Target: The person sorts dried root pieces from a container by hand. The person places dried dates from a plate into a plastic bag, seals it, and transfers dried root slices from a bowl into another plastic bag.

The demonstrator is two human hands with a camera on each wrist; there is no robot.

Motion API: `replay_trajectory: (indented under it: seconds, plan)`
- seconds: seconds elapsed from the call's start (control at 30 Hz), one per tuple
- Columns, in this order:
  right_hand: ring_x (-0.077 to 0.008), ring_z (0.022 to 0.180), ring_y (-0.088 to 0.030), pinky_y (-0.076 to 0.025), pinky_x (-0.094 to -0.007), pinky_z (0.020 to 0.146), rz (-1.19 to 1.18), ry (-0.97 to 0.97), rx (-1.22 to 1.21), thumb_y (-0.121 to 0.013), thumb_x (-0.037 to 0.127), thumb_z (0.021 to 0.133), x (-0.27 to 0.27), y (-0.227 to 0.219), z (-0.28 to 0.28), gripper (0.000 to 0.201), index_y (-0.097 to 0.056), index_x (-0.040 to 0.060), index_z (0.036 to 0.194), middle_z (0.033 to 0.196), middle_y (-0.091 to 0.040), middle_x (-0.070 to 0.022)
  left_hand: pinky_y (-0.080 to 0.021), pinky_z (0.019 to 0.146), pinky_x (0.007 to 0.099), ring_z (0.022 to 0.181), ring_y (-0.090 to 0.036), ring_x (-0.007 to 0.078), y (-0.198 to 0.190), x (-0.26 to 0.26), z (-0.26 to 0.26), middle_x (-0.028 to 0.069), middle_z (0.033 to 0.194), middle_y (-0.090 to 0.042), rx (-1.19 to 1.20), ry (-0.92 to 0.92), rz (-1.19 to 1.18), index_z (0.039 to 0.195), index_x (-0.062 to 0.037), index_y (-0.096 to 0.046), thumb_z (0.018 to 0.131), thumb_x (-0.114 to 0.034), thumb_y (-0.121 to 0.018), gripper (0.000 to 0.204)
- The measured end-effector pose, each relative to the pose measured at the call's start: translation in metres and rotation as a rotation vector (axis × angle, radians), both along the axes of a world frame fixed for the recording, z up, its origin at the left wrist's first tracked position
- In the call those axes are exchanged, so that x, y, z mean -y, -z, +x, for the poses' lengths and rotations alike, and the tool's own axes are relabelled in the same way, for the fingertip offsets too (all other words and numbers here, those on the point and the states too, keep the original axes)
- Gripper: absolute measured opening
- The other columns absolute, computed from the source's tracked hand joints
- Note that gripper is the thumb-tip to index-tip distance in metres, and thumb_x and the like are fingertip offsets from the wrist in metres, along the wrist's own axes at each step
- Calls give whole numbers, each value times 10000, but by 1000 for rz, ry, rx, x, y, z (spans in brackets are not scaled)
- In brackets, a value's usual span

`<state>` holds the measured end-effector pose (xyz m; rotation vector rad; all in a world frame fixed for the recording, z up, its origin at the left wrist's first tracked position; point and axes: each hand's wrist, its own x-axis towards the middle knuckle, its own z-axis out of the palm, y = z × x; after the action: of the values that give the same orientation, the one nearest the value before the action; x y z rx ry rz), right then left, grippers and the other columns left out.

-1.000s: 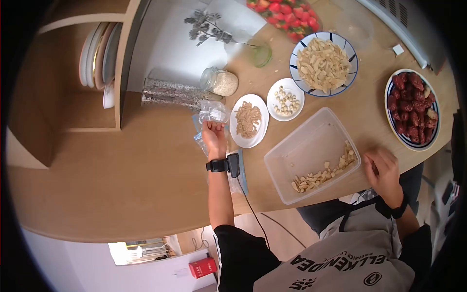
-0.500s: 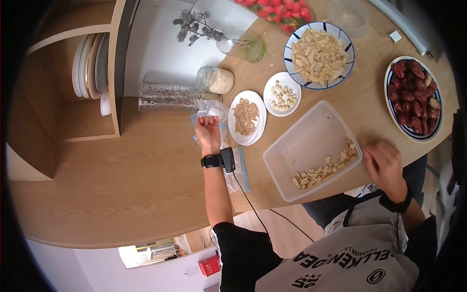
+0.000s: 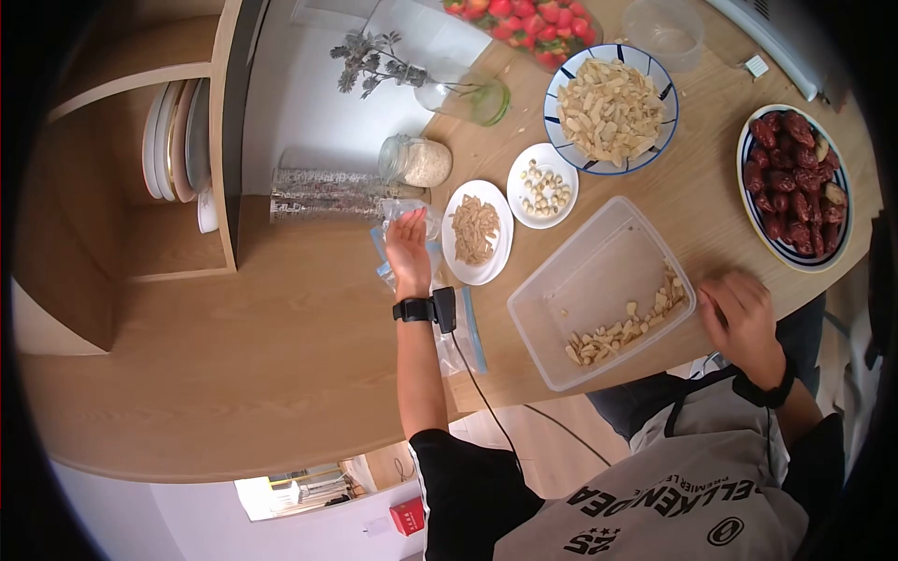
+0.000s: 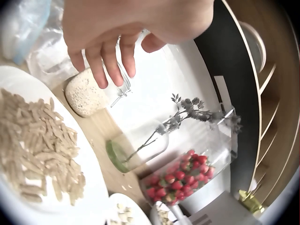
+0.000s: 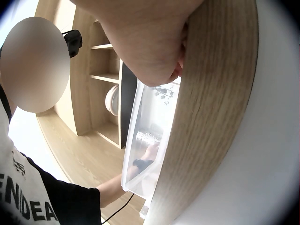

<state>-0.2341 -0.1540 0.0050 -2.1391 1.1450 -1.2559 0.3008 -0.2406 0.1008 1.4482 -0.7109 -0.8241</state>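
Note:
My left hand (image 3: 409, 254) is over crumpled clear bags (image 3: 456, 351), its fingers loosely extended; whether it touches them cannot be told. In the left wrist view the hand (image 4: 131, 26) holds nothing, its fingers apart in front of a jar (image 4: 86, 96). Beside it stands a white plate (image 3: 507, 224) of pale brown strips (image 3: 474, 231). My right hand (image 3: 745, 318) rests loosely curled on the table, close to the right end of a clear plastic box (image 3: 599, 266) with pale slices (image 3: 603, 344) along its near side. In the right wrist view that hand (image 5: 145, 42) hides its own fingers.
Behind the box are a small plate (image 3: 516, 204) of round pale pieces and a striped bowl (image 3: 556, 138) of pale slices. Red dates (image 3: 795, 192) fill an oval dish at the right. A glass vase (image 3: 486, 101) and strawberries (image 3: 543, 26) stand farther back; shelves (image 3: 178, 229) rise at the left.
The fingers of my left hand have uncurled and the hand has shifted slightly over the bags. My right hand lies beside the box as before; the head view has shifted a little.

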Motion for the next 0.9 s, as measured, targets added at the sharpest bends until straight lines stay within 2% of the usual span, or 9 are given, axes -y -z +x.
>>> replay_trajectory:
  seconds: [0.07, 0.13, 0.33, 0.4, 0.43, 0.47, 0.53, 0.77, 0.9]
  plan:
    - [-346, 694, -592, -475, -454, 642, 1, 4, -8, -715, 21, 834, 0, 1, 1, 123, -652, 14, 940, 773, -576, -131, -420, 1145, 407, 1321, -584, 290, 2, 9, 0, 161, 1259, -679, 97, 29, 29, 1122, -9, -649, 1085, -285, -482, 324]
    - [-344, 692, -591, -476, -453, 641, 1, 8, -18, -716, 21, 833, 0, 2, 1, 121, -653, 14, 936, 771, -575, -129, -392, 1170, 392, 1317, -584, 257, 6, 25, 1, 165, 1318, -663, 460, 102, 109, 1213, 23, -649, 1073, -250, -487, 347]
    - [-337, 673, -582, -472, -444, 628, 23, 7, -45, -720, 14, 822, 0, -2, 0, 117, -659, 12, 923, 760, -568, -123, -425, 1120, 359, 1271, -610, 261, 20, 72, 38, 171, 1264, -694, 659, 301, 185, 1233, 60, -652, 1059, -255, -521, 383]
    - [-335, 666, -579, -469, -441, 622, 31, 11, -44, -721, 11, 817, 1, -2, -1, 119, -660, 11, 919, 757, -566, -122, -481, 1032, 399, 1175, -656, 258, 9, 70, 33, 174, 1171, -726, 1129, 349, 466, 1202, 46, -669, 1076, -308, -512, 407]
    - [-333, 657, -573, -465, -438, 616, 35, 18, -40, -721, 8, 812, 2, -1, 1, 124, -661, 9, 920, 752, -562, -122, -522, 915, 458, 1054, -714, 316, 21, 65, 63, 199, 1062, -751, 1352, 329, 447, 1155, 17, -678, 1068, -330, -521, 391]
    - [-331, 648, -568, -461, -436, 611, 34, 20, -36, -721, 5, 808, 2, -1, 2, 128, -662, 6, 921, 747, -558, -122, -522, 915, 458, 1054, -714, 316, 17, 59, 60, 199, 1062, -751, 1353, 331, 455, 1155, 17, -678, 1068, -330, -521, 391]
    - [-325, 643, -562, -455, -432, 606, 42, 3, -33, -719, 2, 805, 2, 2, 1, 130, -661, 2, 922, 743, -552, -119, -532, 810, 532, 990, -675, 486, 10, 47, 61, 294, 1028, -705, 1595, 294, 483, 1085, -7, -684, 1028, -238, -527, 285]
    - [-307, 633, -550, -432, -419, 592, 35, -19, -67, -711, -10, 799, 4, -3, 1, 138, -656, -10, 925, 741, -547, -113, -529, 874, 552, 1020, -671, 445, 38, 49, 91, 238, 1070, -719, 1742, 329, 600, 1066, -29, -700, 929, -177, -621, 217]
    - [-308, 635, -551, -435, -420, 594, 36, -7, -76, -709, -10, 799, 3, -3, 1, 136, -654, -10, 923, 744, -551, -115, -524, 888, 548, 1033, -669, 430, 50, 62, 87, 203, 1084, -722, 1739, 453, 444, 1062, -45, -707, 898, -144, -634, 205]
